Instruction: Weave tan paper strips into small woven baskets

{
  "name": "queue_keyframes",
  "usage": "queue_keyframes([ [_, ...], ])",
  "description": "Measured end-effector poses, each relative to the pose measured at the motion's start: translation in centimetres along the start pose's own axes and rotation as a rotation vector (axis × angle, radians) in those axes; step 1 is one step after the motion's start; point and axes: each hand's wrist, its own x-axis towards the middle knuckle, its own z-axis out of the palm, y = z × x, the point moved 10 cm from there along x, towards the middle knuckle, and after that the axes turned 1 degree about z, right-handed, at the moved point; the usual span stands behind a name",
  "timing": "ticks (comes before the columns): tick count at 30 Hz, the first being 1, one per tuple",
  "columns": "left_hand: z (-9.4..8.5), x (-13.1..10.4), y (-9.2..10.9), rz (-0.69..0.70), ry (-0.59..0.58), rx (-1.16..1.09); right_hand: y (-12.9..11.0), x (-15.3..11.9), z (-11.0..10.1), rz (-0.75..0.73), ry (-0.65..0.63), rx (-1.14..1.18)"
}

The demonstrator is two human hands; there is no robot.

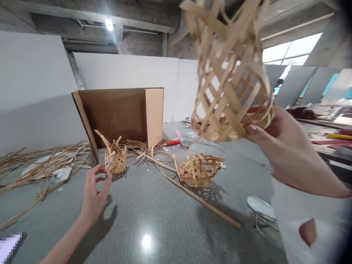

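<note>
My right hand (275,139) is raised and pinches the lower rim of a large open-weave bamboo basket (228,84), with loose strip ends standing up at its top. My left hand (96,192) reaches to a small woven basket (115,161) standing on the grey table. Its curved fingers are apart at the basket's lower left side, the thumb beside its base; whether they touch is unclear. Another woven basket (199,170), with long loose strips, lies tilted on the table between my hands.
A cardboard box (112,117) stands open-sided behind the small basket. Bamboo strips (55,165) are heaped at the left, and one long strip (206,205) crosses the table. Red-handled pliers (173,142) lie at the back. A white oval object (261,207) sits near my right sleeve.
</note>
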Motion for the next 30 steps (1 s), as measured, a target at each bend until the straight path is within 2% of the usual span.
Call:
queue_keyframes([
  [1, 0.0, -0.2, 1.4, 0.003, 0.001, -0.04, -0.8, -0.6, 1.3, 0.061, -0.063, 0.145],
  [3, -0.1, -0.5, 4.3, 0.013, -0.007, -0.118, -2.4, -1.9, 3.0, 0.125, -0.092, 0.368],
  [5, 0.1, -0.6, 7.4, 0.022, -0.041, -0.198, -4.0, -3.3, 5.5, 0.15, -0.212, 0.496],
  [6, 0.3, -0.6, 8.7, 0.006, -0.069, -0.324, -4.8, -4.0, 6.9, 0.153, -0.288, 0.558],
  [9, 1.2, -0.4, 12.1, -0.037, -0.162, -0.619, -6.4, -6.4, 10.5, 0.165, -0.494, 0.628],
  [11, 1.8, -0.1, 13.3, -0.061, -0.187, -0.689, -6.8, -7.8, 12.3, 0.148, -0.604, 0.53],
  [14, 3.0, 0.2, 13.1, -0.131, -0.224, -0.672, -7.2, -9.3, 13.9, 0.053, -0.754, 0.37],
  [16, 3.8, 0.4, 12.3, -0.175, -0.259, -0.686, -7.2, -9.5, 14.1, 0.003, -0.797, 0.334],
  [19, 4.4, 0.9, 11.1, -0.199, -0.307, -0.731, -6.1, -8.8, 13.6, 0.046, -0.733, 0.317],
  [21, 5.0, 0.8, 10.7, -0.18, -0.387, -0.747, -5.7, -8.8, 13.6, 0.077, -0.704, 0.316],
  [24, 5.9, -0.2, 11.0, -0.111, -0.567, -0.762, -6.7, -9.7, 14.7, 0.043, -0.747, 0.421],
  [26, 6.2, -0.6, 11.0, -0.068, -0.627, -0.738, -7.6, -10.1, 15.3, 0.034, -0.77, 0.511],
  [28, 5.4, 0.2, 10.3, -0.035, -0.539, -0.708, -7.5, -9.2, 14.7, 0.046, -0.705, 0.518],
  [30, 3.1, 2.0, 8.3, -0.029, -0.258, -0.571, -6.2, -6.5, 11.6, 0.047, -0.504, 0.42],
])
